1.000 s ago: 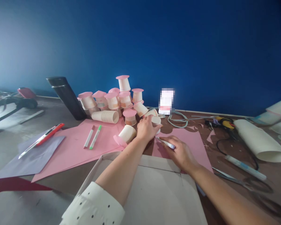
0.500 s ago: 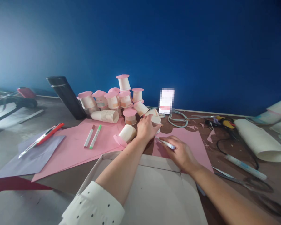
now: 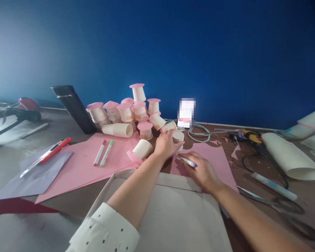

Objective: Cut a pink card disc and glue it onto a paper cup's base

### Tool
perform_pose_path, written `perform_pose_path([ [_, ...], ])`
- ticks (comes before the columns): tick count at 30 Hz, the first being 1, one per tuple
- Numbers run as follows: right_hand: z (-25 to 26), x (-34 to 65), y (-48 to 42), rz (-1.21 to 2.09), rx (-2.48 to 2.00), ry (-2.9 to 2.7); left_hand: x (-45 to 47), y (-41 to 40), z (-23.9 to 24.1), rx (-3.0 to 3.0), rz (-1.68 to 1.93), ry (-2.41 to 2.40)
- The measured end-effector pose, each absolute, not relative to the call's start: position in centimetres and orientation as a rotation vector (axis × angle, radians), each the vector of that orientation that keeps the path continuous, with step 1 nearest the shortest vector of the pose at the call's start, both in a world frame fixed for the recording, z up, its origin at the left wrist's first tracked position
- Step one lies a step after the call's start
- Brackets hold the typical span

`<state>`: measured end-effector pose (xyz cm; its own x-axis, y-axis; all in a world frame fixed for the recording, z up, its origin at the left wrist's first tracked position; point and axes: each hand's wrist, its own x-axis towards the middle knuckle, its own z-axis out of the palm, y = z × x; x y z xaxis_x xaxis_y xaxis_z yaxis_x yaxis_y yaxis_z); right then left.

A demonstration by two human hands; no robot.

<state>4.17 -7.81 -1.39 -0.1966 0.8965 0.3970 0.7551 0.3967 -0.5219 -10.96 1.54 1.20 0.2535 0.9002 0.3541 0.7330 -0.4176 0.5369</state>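
At the far left a red-handled utility knife with a silver blade (image 3: 48, 154) lies over a dull purple sheet of paper (image 3: 42, 180), and beside it, on broad pink paper sheets (image 3: 76, 171), a white marker with a dark reddish cap (image 3: 99, 153) and a white marker with a green cap (image 3: 106, 154) lie side by side. Behind them a nested row of white paper cups (image 3: 117, 130) lies on its side, in front of a heap of white paper cups topped with pink paper discs (image 3: 140, 112). The left arm, in a white sleeve with black dots (image 3: 105, 229), slants up and rightward over a shallow pale cardboard tray (image 3: 183, 210). Its hand, the left hand (image 3: 166, 145), is palm down, fingers reaching forward and thumb stretched to the right, gripping a single white paper cup (image 3: 179, 137) at the upper left corner of a smaller pink paper sheet (image 3: 212, 157). The right hand (image 3: 203, 171) pinches a slim white pen with a bluish end (image 3: 187, 161), fingers curled, its tip pointing left toward the cup's foot; contact there is unclear. The right forearm, bare, runs back to the lower right, past dark-handled metal scissors (image 3: 278, 206) and a rolled white paper tube (image 3: 291, 157).
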Motion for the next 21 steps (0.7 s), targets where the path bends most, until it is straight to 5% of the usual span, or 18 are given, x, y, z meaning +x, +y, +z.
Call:
perform_pose_path([
  [21, -1.03, 3.99, -8.09, 0.219, -1.402, -2.062, -10.91, 1.59, 1.1, 2.305, 0.93, 1.522],
])
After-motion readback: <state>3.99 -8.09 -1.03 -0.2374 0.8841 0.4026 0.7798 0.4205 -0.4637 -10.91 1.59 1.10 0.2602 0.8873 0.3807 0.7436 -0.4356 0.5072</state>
